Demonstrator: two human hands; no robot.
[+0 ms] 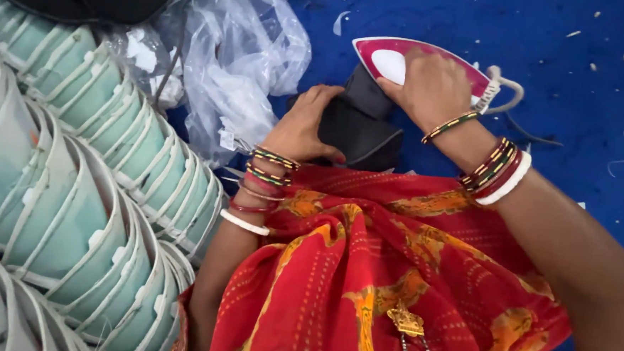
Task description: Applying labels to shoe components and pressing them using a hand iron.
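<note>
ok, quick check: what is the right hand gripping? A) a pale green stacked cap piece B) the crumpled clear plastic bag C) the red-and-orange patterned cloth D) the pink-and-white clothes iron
D: the right hand sits on top of the pink-and-white clothes iron, which rests over the black fabric piece that the left hand holds down on the blue surface.

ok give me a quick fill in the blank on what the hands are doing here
1. The right hand grips a pink and white ____.
2. The left hand presses down a folded piece of ____ fabric.
3. The work surface is covered in ____ cloth.
4. Stacked pale green moulded cups lie on the person's ____ side.

Missing: iron; black; blue; left
</note>
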